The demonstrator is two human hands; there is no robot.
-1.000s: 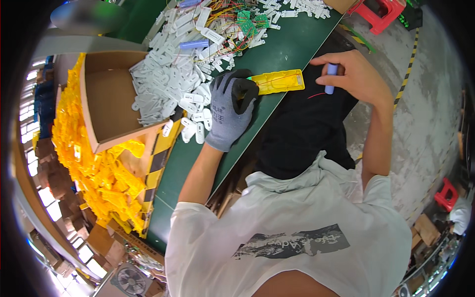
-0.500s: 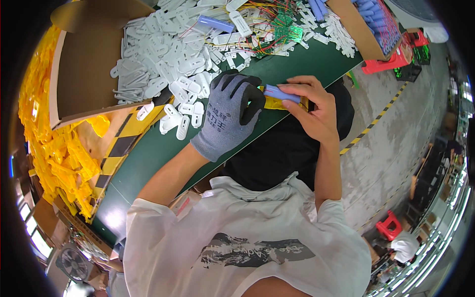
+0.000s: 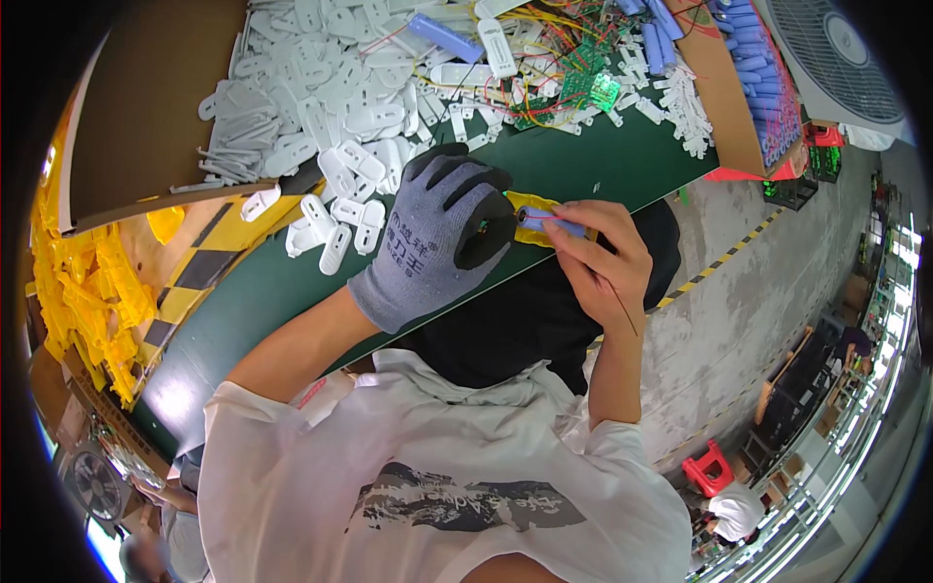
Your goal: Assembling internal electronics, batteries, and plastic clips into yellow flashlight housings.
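Observation:
My left hand (image 3: 432,238), in a grey knitted glove with black-coated fingers, curls over the left end of a yellow plastic casing (image 3: 530,236) near the table's front edge. Its fingers hide much of that casing. My bare right hand (image 3: 610,260) pinches a blue cylindrical battery (image 3: 554,223) between thumb and fingers, just above the casing. The battery's round end points toward the glove, with a bit of red wire by it. A thin dark wire hangs by the right wrist. White plastic covers (image 3: 335,228) lie loose left of the glove.
A heap of white plastic covers (image 3: 321,87) spreads beyond my hands, with green circuit boards (image 3: 583,73) and wires beside it. A carton of blue batteries (image 3: 753,78) stands far right, near a fan (image 3: 841,44). Yellow casings (image 3: 97,311) pile up at left beside an open carton (image 3: 146,107).
My head view has shifted, so the scene sits differently in the picture. The right fingers have changed their grip on the battery, whose round end now shows. The left hand keeps its hold.

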